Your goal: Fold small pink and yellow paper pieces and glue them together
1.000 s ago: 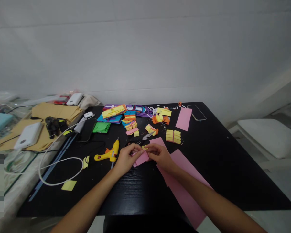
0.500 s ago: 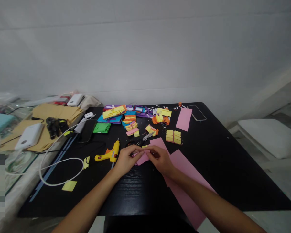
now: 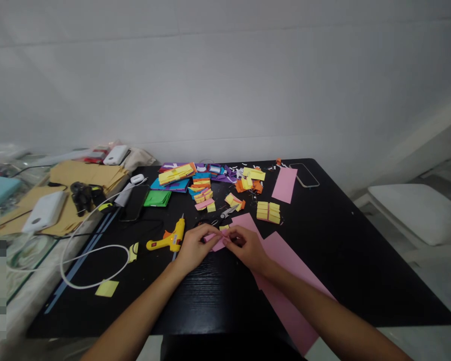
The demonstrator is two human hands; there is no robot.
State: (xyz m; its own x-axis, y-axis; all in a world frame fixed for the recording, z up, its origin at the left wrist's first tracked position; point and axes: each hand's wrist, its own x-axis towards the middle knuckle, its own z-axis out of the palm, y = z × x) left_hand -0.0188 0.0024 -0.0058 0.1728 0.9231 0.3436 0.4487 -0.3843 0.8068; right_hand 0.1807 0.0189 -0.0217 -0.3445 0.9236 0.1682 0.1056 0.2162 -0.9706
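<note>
Against a pale grey, smooth wall stands a black rectangular tabletop (image 3: 342, 260), a white-seated chair (image 3: 417, 213) to its right and brown paper envelopes (image 3: 86, 175) heaped along its left. Near its front edge, the small folded pink paper piece (image 3: 218, 245) lies between the two hands: the left hand's fingers (image 3: 210, 239) pinch its left part, and the right hand's fingers (image 3: 228, 240) close together on its right end, beside a yellow hot-glue gun (image 3: 169, 238).
</note>
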